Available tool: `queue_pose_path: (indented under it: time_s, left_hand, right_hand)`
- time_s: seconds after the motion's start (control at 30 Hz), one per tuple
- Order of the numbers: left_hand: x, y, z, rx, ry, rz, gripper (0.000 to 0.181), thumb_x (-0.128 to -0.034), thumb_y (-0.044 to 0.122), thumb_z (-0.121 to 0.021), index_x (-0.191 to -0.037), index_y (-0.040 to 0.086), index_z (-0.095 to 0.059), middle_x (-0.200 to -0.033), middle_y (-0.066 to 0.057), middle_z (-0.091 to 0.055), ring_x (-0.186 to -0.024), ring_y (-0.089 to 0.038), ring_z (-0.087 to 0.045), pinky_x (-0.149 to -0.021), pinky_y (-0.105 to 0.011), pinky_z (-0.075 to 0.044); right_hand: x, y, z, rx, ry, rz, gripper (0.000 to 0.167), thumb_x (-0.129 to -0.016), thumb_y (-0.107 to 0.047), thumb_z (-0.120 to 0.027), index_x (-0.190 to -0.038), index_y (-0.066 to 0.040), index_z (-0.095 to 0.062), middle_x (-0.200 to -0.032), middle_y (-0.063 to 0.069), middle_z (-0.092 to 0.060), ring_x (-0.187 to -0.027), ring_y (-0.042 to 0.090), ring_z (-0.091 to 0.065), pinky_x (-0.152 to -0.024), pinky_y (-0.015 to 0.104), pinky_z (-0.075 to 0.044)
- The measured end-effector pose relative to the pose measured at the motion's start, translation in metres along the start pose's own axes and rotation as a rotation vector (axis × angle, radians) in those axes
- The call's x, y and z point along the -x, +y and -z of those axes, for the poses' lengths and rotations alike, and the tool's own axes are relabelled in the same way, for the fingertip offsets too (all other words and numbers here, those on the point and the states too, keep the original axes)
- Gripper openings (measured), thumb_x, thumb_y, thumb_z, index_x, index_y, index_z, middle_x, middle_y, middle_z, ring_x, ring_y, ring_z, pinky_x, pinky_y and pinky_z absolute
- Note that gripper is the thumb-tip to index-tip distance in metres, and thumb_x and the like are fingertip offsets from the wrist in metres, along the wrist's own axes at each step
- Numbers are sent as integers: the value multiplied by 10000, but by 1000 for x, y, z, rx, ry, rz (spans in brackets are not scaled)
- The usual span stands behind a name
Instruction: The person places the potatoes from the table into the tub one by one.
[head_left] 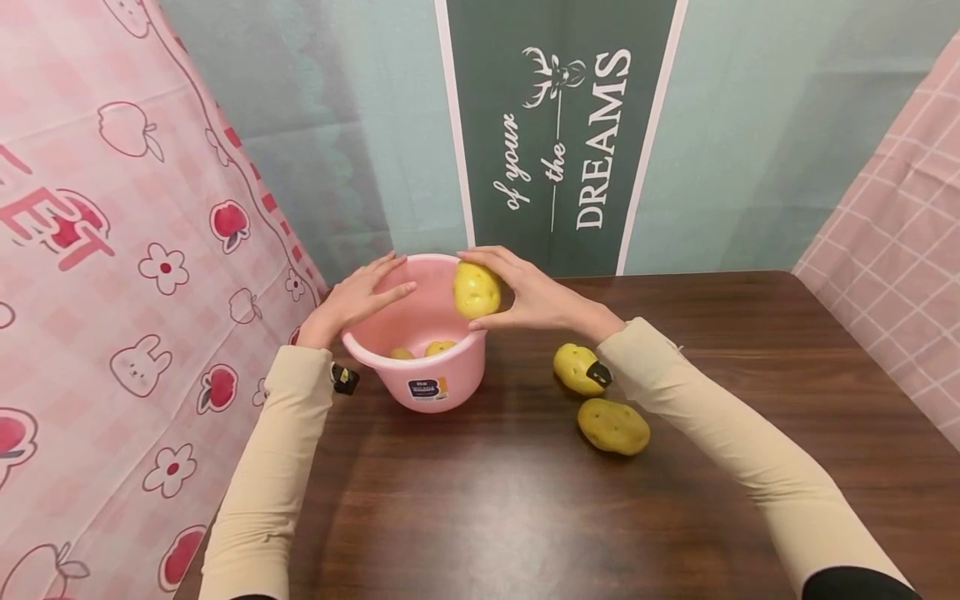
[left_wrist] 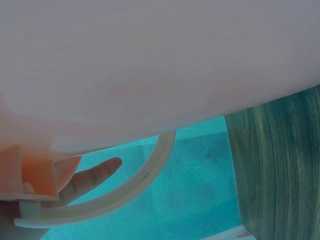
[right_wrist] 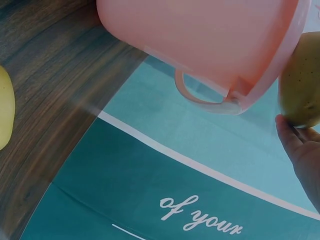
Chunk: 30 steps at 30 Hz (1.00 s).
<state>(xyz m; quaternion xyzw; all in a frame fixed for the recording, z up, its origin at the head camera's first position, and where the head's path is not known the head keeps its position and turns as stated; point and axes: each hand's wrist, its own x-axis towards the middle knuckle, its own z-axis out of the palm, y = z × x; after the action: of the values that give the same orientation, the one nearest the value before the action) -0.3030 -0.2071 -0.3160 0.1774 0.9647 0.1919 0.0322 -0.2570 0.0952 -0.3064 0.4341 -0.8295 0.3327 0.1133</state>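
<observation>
A pink plastic bucket (head_left: 442,383) stands upright on the table, with two yellow potatoes visible inside, one of them a potato (head_left: 440,347) near the front wall. My left hand (head_left: 354,302) rests at its left rim, fingers and thumb extended. The left wrist view has the bucket wall (left_wrist: 150,65) close up and a finger beyond the curved handle (left_wrist: 145,182). Between thumb and fingers my right hand (head_left: 525,292) grips a yellow potato (head_left: 477,290) over the bucket's right rim. In the right wrist view this potato (right_wrist: 302,82) is beside the rim.
Two more potatoes lie on the wooden table (head_left: 480,517) right of the bucket: a bright yellow potato (head_left: 576,368) and a browner potato (head_left: 613,426). A patterned pink cloth (head_left: 135,292) hangs at the left; a green cloth (head_left: 555,242) with lettering hangs behind.
</observation>
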Motion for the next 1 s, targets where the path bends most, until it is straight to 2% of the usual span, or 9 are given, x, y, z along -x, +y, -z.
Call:
queue_pose_path:
  time_s: [0.27, 0.7, 1.0]
  left_hand:
    - [-1, 0, 0, 0, -3, 1, 776, -812, 749, -371, -1469, 371, -201, -1559, 62, -113, -1413, -362, -110, -1042, -682, -121]
    - [1, 2, 1, 1, -15, 10, 775, -813, 748, -371, -1469, 372, -201, -1560, 60, -107, -1414, -358, -106, -1032, -694, -121]
    - [2, 3, 1, 6, -9, 7, 775, -811, 751, -369, -1466, 366, -218, -1559, 63, -117, -1412, -356, -123, -1040, -678, -139]
  right_hand:
    - [-3, 3, -1, -1, -11, 12, 920, -666, -489, -783, -1429, -211, -351, -1371, -6, -392, -1221, 129, -392, -979, 362, -424]
    - [-2, 4, -4, 2, -26, -8, 897, -694, -535, -737, -1438, -244, -327, -1364, -6, -392, -1216, 118, -391, -984, 348, -422]
    - [-2, 4, -4, 24, -42, -31, 899, -716, -537, -720, -1446, -205, -315, -1400, -13, -375, -1248, 118, -374, -1013, 360, -401]
